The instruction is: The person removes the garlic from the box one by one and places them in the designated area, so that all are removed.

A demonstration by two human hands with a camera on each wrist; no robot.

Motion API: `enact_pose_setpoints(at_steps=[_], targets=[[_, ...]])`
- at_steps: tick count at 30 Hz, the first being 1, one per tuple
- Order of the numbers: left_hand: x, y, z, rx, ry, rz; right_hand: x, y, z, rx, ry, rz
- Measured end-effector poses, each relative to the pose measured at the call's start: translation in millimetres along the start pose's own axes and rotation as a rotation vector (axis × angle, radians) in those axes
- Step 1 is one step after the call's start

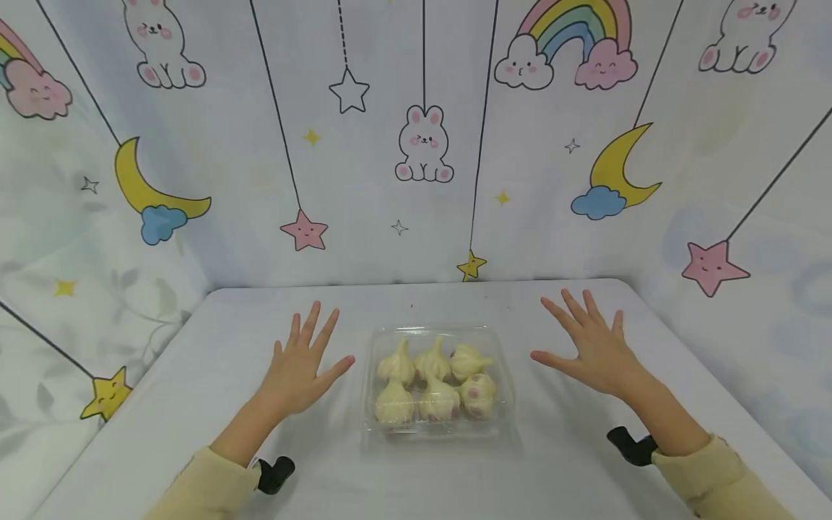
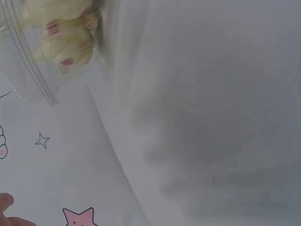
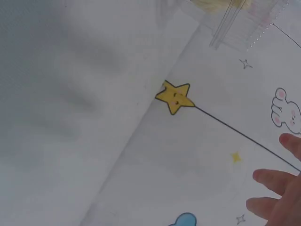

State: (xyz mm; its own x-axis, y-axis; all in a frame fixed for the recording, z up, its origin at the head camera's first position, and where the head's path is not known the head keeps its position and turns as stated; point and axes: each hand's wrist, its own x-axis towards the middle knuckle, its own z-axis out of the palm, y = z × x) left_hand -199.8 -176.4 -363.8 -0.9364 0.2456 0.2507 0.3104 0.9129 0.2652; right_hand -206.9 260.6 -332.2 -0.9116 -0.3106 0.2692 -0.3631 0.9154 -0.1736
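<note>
In the head view a clear plastic box (image 1: 438,427) stands on the white table, with several pale garlic bulbs (image 1: 394,401) inside in two rows. My left hand (image 1: 297,375) is spread to the left of the box, apart from it, with nothing in it. On the other side, my right hand (image 1: 598,352) is also spread, fingers straight and holding nothing. The left wrist view catches the box's garlic bulbs (image 2: 66,37) at its top left corner. Fingers of my right hand (image 3: 282,193) show at the right of the right wrist view.
The white table (image 1: 442,484) reaches back to a cloth backdrop (image 1: 364,173) printed with rabbits, moons, stars and rainbows. A black strap piece (image 1: 276,474) sits at the left wrist, and another black piece (image 1: 630,445) at the right wrist.
</note>
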Motion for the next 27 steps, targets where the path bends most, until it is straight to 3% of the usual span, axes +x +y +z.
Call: enact_pose_setpoints(at_steps=[6, 15, 21, 27], targets=[[-10.1, 1.5, 7.4, -0.157, 0.026, -0.007, -4.0, 1, 7, 0.102, -0.002, -0.045], [-26.4, 8.3, 15.6, -0.396, 0.037, -0.012, -5.7, -5, 13, 0.139, -0.048, -0.045], [-30.1, 14.0, 20.6, -0.502, 0.079, -0.004, -7.5, -7, 15, 0.143, -0.042, -0.053], [-35.3, 20.4, 27.8, -0.556, 0.059, -0.024, -9.1, -11, 17, 0.157, -0.046, -0.072]])
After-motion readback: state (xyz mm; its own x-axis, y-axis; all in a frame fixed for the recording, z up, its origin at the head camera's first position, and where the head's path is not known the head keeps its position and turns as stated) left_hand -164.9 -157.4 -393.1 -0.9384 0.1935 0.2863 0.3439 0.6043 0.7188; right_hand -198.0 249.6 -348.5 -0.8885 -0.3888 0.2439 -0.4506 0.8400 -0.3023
